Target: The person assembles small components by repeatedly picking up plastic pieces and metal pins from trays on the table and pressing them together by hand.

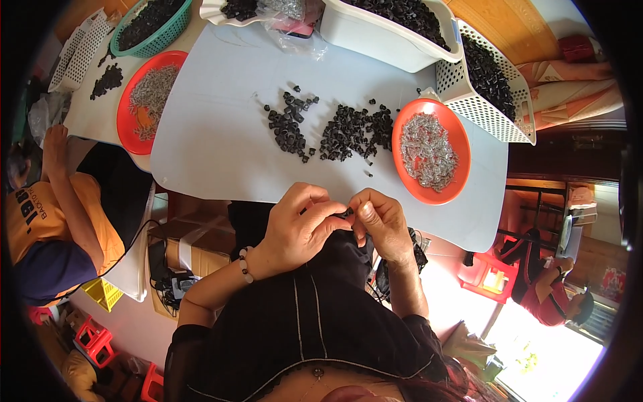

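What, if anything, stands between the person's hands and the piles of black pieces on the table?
Nothing visible blocks the way: between the left hand or right hand and the piles of black pieces, only tabletop and a couple of stray pieces lie. The red-orange dish stands right of the piles, off that path.

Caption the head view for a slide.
Left hand and right hand meet at a black part near scattered black pieces.

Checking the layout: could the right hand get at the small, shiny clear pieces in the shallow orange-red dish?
Probably yes: nothing visible stands between the right hand and the clear pieces in the dish, though its fingers are beside a small black piece in the left hand.
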The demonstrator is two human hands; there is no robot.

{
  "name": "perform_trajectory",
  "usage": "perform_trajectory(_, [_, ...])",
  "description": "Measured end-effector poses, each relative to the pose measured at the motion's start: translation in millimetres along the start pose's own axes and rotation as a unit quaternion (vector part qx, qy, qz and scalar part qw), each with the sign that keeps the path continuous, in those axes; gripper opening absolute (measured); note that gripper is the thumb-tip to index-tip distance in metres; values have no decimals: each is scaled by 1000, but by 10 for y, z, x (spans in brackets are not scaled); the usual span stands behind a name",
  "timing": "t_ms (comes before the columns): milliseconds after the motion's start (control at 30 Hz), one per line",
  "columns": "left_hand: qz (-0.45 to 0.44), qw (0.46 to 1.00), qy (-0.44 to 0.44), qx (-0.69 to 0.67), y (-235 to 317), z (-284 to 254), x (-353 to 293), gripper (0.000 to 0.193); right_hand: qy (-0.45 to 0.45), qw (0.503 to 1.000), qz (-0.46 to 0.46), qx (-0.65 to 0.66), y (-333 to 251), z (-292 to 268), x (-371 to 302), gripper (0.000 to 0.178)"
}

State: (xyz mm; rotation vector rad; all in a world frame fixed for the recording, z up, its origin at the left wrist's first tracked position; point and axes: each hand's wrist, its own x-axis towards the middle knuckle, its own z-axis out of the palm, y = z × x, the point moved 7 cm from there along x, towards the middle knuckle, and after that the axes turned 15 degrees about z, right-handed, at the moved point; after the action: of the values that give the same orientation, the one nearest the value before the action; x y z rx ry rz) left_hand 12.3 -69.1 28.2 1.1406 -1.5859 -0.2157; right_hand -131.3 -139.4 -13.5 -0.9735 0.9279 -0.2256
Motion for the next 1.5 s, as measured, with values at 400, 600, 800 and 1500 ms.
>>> perform_trajectory(400, [-58, 993, 3, -100, -72, 79, -80, 16, 184, 951, -159, -193, -960, -509, -148, 9])
perform_trajectory(600, [-106, 987, -23, -121, -126, 148, -191, 7, 495, 735, -370, -280, -2270, -1600, -284, 23])
perform_trajectory(800, [-133, 983, 7, -129, -214, 101, -230, 8, 450, 759, -319, -346, -1890, -1151, -96, 20])
perform_trajectory(1500, [-176, 973, 33, -142, -281, -76, -290, 11, 169, 743, -366, -534, -865, 592, 531, 30])
